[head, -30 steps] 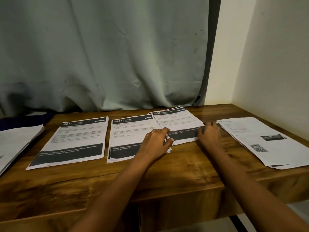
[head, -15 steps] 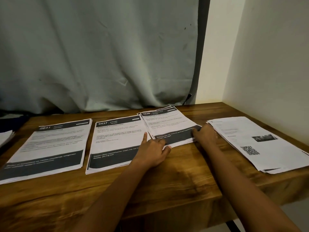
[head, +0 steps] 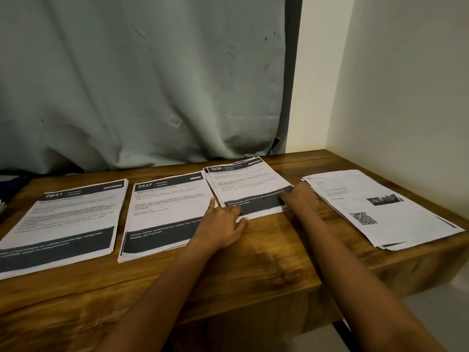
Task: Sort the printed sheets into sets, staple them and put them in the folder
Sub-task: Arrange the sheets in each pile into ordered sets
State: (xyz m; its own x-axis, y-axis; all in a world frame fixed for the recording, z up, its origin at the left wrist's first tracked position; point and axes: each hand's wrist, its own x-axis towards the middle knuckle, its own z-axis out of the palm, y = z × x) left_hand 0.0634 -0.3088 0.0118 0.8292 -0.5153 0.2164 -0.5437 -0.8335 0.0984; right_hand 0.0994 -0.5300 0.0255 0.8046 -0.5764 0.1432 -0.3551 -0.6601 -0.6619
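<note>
Light is dim and warm. The plain cream wall (head: 406, 97) beyond the fingers (head: 286, 196) of the right hand (head: 303, 200) is brightest. A soft sheen lies on the brown wooden table (head: 269, 260), just nearer the camera than the fingers (head: 239, 221) of the left hand (head: 223, 227). Print blurs on the white dark-banded sheet stack (head: 63, 224) far left of them.

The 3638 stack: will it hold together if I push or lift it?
Likely floppy: the 3638 stack is a few thin sheets, so it should sag if lifted by one edge. Sheets are fanned at the far edge, no staple visible, so they may slide apart. The wooden table looks glossy; it probably skids easily.
</note>
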